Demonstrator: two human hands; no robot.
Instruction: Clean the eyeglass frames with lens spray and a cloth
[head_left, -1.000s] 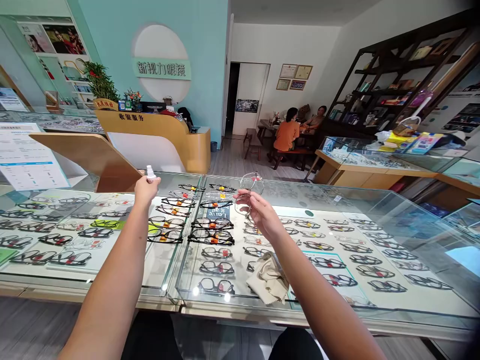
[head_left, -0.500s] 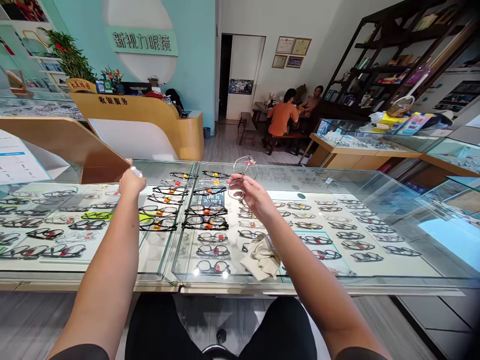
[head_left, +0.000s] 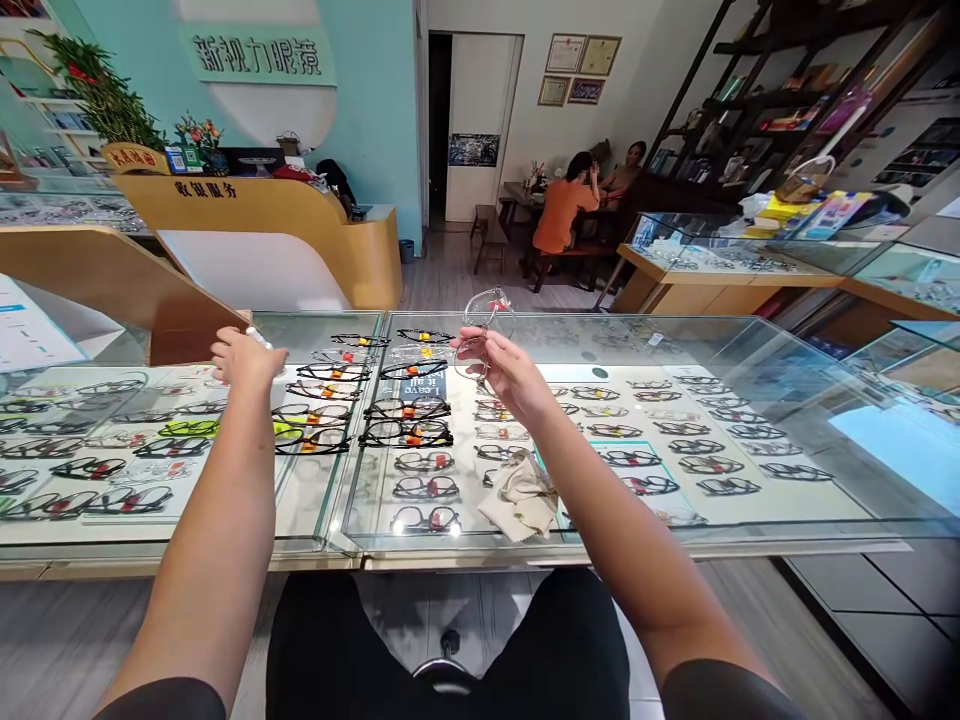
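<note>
My right hand (head_left: 504, 372) pinches a pair of clear-framed glasses (head_left: 487, 325) and holds them up above the glass counter (head_left: 750, 520). My left hand (head_left: 241, 358) is closed round a small white spray bottle (head_left: 268, 350), tipped low over the counter top on the left side. A beige cleaning cloth (head_left: 520, 496) lies crumpled on the glass below my right forearm. Under the glass lie rows of spectacle frames (head_left: 405, 435).
A wooden sign stand (head_left: 112, 290) rises at the back left of the counter. Behind it is a yellow reception desk (head_left: 300, 240). Two people sit at a table (head_left: 577, 205) at the back. More display cases (head_left: 750, 265) and dark shelves stand on the right.
My left hand has moved left and lowered the spray bottle from upright to near the glass. The right hand keeps the glasses raised; the view has tilted down.
</note>
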